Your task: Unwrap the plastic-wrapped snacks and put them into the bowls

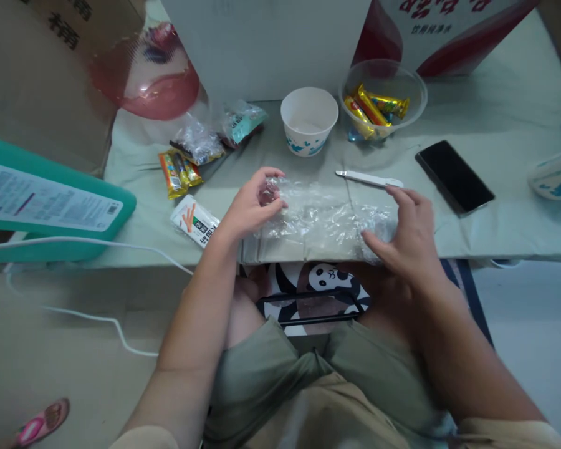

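Observation:
A crumpled clear plastic film [313, 215] lies stretched along the table's front edge between my two hands. The fingers of my left hand [257, 202] curl round its left end, with a fold of film between thumb and forefinger. My right hand [409, 231] is spread with thumb and fingers apart at the film's bunched right end. Its thumb tip touches the bunch, and its fingertips are close to the handle end of a white craft knife [367, 179], which lies behind the film. My left forearm partly hides a white snack packet [194, 218].
Behind the film stand a paper bowl [308, 121] and a clear bowl [418, 103] of gold-wrapped snacks. A phone [454, 176] lies at right. Several snack packets [180, 171] lie at left, near a large green container [107, 209]. A white cable [103, 240] crosses the left side.

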`<action>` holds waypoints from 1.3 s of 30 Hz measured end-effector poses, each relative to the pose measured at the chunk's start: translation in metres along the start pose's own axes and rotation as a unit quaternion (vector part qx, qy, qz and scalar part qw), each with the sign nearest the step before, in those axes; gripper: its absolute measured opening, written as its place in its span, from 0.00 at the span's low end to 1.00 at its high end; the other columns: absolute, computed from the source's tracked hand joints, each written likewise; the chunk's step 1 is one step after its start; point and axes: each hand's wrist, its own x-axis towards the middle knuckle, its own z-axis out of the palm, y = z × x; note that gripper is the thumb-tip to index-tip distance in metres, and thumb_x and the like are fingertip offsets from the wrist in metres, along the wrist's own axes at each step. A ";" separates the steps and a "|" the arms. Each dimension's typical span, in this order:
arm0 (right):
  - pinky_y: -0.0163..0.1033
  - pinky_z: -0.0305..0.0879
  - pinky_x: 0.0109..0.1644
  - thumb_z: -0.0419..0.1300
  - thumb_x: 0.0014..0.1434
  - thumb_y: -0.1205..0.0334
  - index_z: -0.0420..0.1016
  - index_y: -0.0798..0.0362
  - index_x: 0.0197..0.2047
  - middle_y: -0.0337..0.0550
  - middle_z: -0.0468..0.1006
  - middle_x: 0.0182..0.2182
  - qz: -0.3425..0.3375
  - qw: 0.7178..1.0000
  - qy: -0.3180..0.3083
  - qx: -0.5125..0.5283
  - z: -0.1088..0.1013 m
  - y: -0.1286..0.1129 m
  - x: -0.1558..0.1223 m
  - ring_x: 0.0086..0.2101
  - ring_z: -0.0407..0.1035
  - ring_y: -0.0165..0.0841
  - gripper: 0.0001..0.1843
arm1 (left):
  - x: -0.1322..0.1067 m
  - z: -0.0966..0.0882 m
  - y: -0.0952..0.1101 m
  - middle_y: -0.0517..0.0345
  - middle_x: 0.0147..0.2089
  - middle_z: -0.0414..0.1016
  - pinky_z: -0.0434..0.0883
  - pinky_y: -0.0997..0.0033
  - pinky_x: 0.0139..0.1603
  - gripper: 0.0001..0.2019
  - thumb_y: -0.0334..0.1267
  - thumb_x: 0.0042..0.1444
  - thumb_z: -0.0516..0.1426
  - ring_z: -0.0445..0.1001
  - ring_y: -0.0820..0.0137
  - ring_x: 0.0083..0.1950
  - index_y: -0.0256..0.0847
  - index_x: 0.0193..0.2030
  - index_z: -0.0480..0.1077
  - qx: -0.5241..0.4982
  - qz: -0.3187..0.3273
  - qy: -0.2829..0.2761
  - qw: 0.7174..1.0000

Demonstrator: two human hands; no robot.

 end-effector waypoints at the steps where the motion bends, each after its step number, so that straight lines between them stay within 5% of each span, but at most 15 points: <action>1: 0.69 0.60 0.66 0.66 0.56 0.52 0.58 0.46 0.72 0.59 0.65 0.65 -0.037 0.998 -0.030 0.036 -0.003 -0.003 0.005 0.64 0.61 0.58 0.43 | -0.001 0.000 0.003 0.65 0.36 0.68 0.72 0.75 0.32 0.21 0.32 0.53 0.61 0.76 0.74 0.32 0.46 0.54 0.66 -0.037 0.002 -0.021 0.999; 7: 0.58 0.64 0.67 0.72 0.50 0.48 0.64 0.49 0.69 0.55 0.68 0.68 -0.142 0.942 -0.220 0.212 0.017 -0.040 0.061 0.65 0.65 0.52 0.47 | -0.013 -0.001 0.015 0.67 0.35 0.68 0.59 0.80 0.16 0.21 0.34 0.49 0.66 0.66 0.82 0.19 0.49 0.49 0.67 -0.155 -0.011 -0.103 0.983; 10: 0.47 0.72 0.51 0.67 0.55 0.52 0.78 0.52 0.47 0.47 0.84 0.44 -0.143 0.886 -0.354 0.263 0.032 -0.058 0.072 0.45 0.78 0.42 0.19 | -0.017 -0.004 0.017 0.67 0.31 0.68 0.60 0.78 0.17 0.23 0.36 0.46 0.69 0.66 0.80 0.20 0.49 0.49 0.69 -0.161 -0.014 -0.090 0.983; 12: 0.40 0.69 0.38 0.62 0.59 0.54 0.76 0.52 0.36 0.40 0.82 0.29 -0.092 0.861 -0.403 0.297 0.037 -0.061 0.070 0.31 0.75 0.34 0.10 | -0.017 -0.012 0.013 0.66 0.32 0.69 0.60 0.77 0.19 0.26 0.36 0.44 0.71 0.66 0.80 0.22 0.51 0.50 0.70 -0.159 -0.003 0.001 0.987; 15: 0.36 0.63 0.28 0.62 0.58 0.53 0.72 0.51 0.33 0.37 0.77 0.21 0.021 0.850 -0.379 0.366 0.038 -0.054 0.063 0.22 0.70 0.30 0.10 | -0.013 -0.031 0.002 0.68 0.36 0.72 0.59 0.76 0.22 0.26 0.35 0.46 0.71 0.66 0.80 0.26 0.57 0.50 0.69 -0.203 0.015 0.174 0.963; 18: 0.36 0.63 0.26 0.66 0.55 0.51 0.70 0.50 0.33 0.36 0.76 0.19 0.108 0.849 -0.302 0.421 0.037 -0.046 0.060 0.20 0.69 0.29 0.13 | -0.010 -0.039 -0.004 0.67 0.39 0.74 0.65 0.74 0.27 0.17 0.41 0.52 0.68 0.72 0.76 0.34 0.57 0.47 0.70 -0.286 -0.015 0.221 0.932; 23: 0.35 0.68 0.26 0.71 0.50 0.43 0.67 0.48 0.35 0.34 0.77 0.21 0.171 0.814 -0.190 0.521 0.042 -0.050 0.061 0.19 0.70 0.28 0.23 | -0.010 0.004 0.015 0.52 0.49 0.80 0.76 0.68 0.50 0.25 0.61 0.55 0.62 0.79 0.64 0.55 0.43 0.47 0.74 -0.384 -0.153 0.116 0.903; 27: 0.36 0.70 0.26 0.70 0.51 0.40 0.66 0.48 0.37 0.32 0.76 0.20 0.181 0.794 -0.222 0.536 0.046 -0.054 0.057 0.19 0.71 0.29 0.25 | -0.008 0.036 0.024 0.50 0.44 0.83 0.77 0.69 0.42 0.21 0.52 0.53 0.67 0.83 0.66 0.42 0.38 0.45 0.75 -0.318 -0.223 -0.012 0.921; 32: 0.37 0.71 0.27 0.66 0.58 0.41 0.70 0.48 0.49 0.34 0.77 0.20 0.212 0.785 -0.270 0.515 0.044 -0.047 0.053 0.20 0.73 0.32 0.24 | -0.005 0.031 0.016 0.61 0.22 0.75 0.64 0.78 0.19 0.07 0.39 0.60 0.63 0.71 0.77 0.18 0.36 0.38 0.75 -0.152 -0.189 -0.021 0.970; 36: 0.39 0.72 0.27 0.62 0.63 0.44 0.67 0.45 0.61 0.37 0.80 0.27 0.179 0.786 -0.279 0.522 0.044 -0.041 0.051 0.23 0.74 0.33 0.27 | -0.008 0.023 0.014 0.64 0.23 0.76 0.69 0.77 0.21 0.15 0.39 0.59 0.62 0.72 0.75 0.18 0.40 0.53 0.75 -0.165 -0.123 -0.047 0.977; 39: 0.38 0.71 0.27 0.62 0.63 0.44 0.72 0.43 0.54 0.42 0.82 0.41 0.132 0.820 -0.221 0.511 0.048 -0.040 0.050 0.26 0.74 0.31 0.20 | -0.011 0.020 0.013 0.64 0.24 0.76 0.72 0.74 0.23 0.18 0.39 0.58 0.62 0.74 0.74 0.20 0.45 0.56 0.74 -0.174 -0.097 -0.070 0.977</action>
